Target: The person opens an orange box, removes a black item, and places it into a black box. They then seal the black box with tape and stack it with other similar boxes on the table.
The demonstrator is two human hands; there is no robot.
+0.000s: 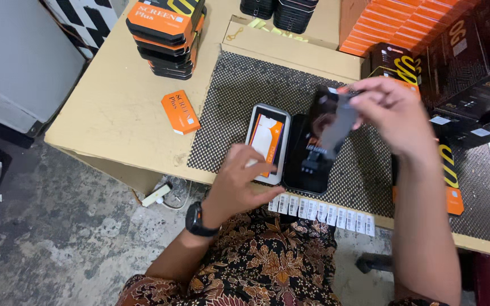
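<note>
My left hand (244, 181) rests palm-down on the lower edge of a grey-framed alignment tray (267, 141), fingers curled loosely over its near corner; it presses the tray and grips nothing. An orange-and-white insert shows inside the tray. My right hand (395, 116) is raised above the counter (126, 107), fingers pinched shut on a dark, glossy screen protector sheet (331, 122) that hangs tilted, blurred at its lower end. Under the sheet, a black phone (306, 158) lies flat just beside the tray, on the black dotted mat (233, 102). A strip of barcode labels (321, 212) runs along the counter's near edge. An orange packet (180, 111) lies apart on the left, near a stack of orange-and-black boxes (168, 37).
</note>
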